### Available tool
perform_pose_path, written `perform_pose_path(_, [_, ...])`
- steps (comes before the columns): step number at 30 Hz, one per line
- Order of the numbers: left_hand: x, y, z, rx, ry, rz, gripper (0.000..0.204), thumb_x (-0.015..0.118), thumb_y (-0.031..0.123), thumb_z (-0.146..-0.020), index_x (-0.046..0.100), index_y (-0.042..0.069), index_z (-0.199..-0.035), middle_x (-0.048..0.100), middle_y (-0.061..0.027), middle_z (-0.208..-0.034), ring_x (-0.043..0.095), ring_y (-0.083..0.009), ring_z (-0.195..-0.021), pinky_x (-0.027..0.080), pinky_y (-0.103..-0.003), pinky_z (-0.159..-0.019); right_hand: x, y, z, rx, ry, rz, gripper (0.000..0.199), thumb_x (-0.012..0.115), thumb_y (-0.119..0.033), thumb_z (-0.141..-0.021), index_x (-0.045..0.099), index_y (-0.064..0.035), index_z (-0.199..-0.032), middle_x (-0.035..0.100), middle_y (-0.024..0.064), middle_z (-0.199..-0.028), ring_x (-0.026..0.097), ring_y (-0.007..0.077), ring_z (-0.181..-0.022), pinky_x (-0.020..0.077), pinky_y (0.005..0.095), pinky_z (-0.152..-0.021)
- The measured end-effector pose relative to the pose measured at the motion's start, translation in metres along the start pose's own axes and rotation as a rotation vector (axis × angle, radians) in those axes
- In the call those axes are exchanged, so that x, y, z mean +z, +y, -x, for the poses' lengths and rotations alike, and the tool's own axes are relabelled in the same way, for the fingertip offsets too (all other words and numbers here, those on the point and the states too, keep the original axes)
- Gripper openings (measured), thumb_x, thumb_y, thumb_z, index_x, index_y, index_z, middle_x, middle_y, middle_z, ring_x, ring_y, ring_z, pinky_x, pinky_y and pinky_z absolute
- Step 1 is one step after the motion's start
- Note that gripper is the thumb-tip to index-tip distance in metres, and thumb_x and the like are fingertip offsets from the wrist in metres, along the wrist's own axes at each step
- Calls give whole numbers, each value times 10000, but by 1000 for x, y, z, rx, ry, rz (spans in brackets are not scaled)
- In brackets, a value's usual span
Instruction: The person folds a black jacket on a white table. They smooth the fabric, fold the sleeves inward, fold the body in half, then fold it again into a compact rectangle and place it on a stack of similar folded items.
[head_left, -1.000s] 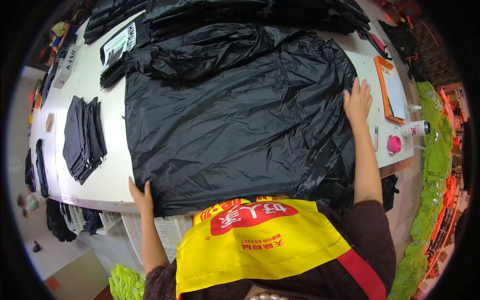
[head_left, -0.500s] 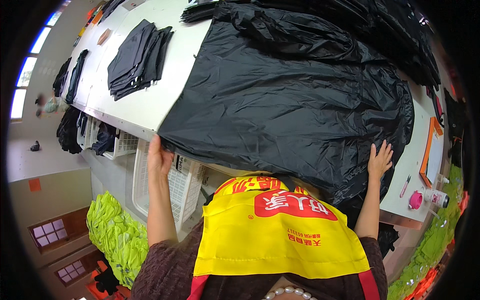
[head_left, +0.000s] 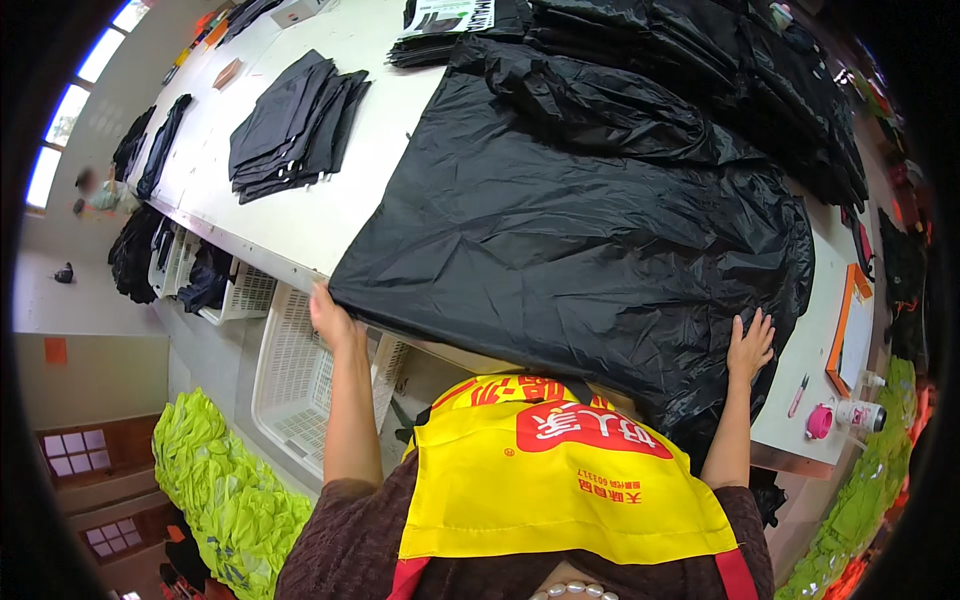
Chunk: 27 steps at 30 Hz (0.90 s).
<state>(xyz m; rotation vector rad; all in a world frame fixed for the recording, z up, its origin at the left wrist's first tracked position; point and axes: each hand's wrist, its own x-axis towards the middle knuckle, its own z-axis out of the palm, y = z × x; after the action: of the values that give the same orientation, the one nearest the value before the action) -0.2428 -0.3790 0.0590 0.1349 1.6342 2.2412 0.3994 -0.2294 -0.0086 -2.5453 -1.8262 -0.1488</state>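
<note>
A wide piece of thin, shiny black fabric (head_left: 590,240) lies wrinkled over the white table (head_left: 385,110), its near edge hanging by my waist. My left hand (head_left: 333,318) pinches the fabric's near left corner at the table's edge. On the right side of the fabric, my right hand (head_left: 750,345) rests flat with the fingers spread. Farther back, part of the fabric is bunched up in a thick fold.
Stacked dark cloth pieces (head_left: 295,130) lie to the left; taller black piles (head_left: 700,60) stand at the back. Right are an orange-edged board (head_left: 850,330), a pink-handled tool (head_left: 798,396), a pink roll (head_left: 819,422) and a jar (head_left: 860,415). White crates (head_left: 300,390) sit below, near yellow-green fabric (head_left: 220,490).
The view has shifted slightly, so the table's things sit a little differently in it. Both hands stay at the same parts of the black fabric, which lies much as before.
</note>
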Motion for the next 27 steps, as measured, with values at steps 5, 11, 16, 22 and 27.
perform_pose_path(5, [11, 19, -33, 397, -98, -439, 258, 412, 219, -969, 556, 16, -904, 529, -27, -732, 528, -144, -730, 417, -251, -648, 3, 2, -3, -6, 11, 12, 630, 364, -562, -898, 329, -175, -1394, 280, 108, -1456, 228, 315, -1346, 192, 570, -1025])
perform_pose_path(11, [-62, -41, -24, 432, -79, -1124, 322, 461, 262, -935, 602, -24, -976, 632, -195, -907, 591, -323, -860, 443, -382, -772, 8, 7, -6, -23, 28, 5, 644, 360, -576, -892, 331, -174, -1394, 288, 112, -1453, 243, 325, -1336, 210, 566, -1018])
perform_pose_path(16, [39, -8, 23, 823, -427, -1117, 307, 542, 197, -884, 568, 0, -1118, 596, -173, -1069, 521, -332, -1052, 391, -389, -907, -43, -1, -7, 26, -175, -123, 666, 360, -577, -890, 333, -142, -1394, 242, 152, -1466, 191, 365, -1351, 163, 568, -1050])
perform_pose_path(22, [48, -70, 13, 831, -801, -1674, 747, 515, 548, -820, 318, 112, -1394, 276, -150, -1452, 222, -308, -1352, 162, -491, -1073, -7, 52, 0, 197, -60, -11, 746, 317, -628, -877, 250, -127, -1427, 195, 135, -1486, 158, 365, -1360, 150, 587, -1044])
perform_pose_path(27, [43, -66, 9, 782, -862, -1663, 765, 513, 537, -835, 275, 89, -1408, 224, -185, -1464, 186, -343, -1358, 150, -519, -1068, -41, 59, 6, 251, -123, 21, 735, 329, -606, -888, 241, -115, -1427, 185, 168, -1482, 146, 388, -1357, 144, 583, -1046])
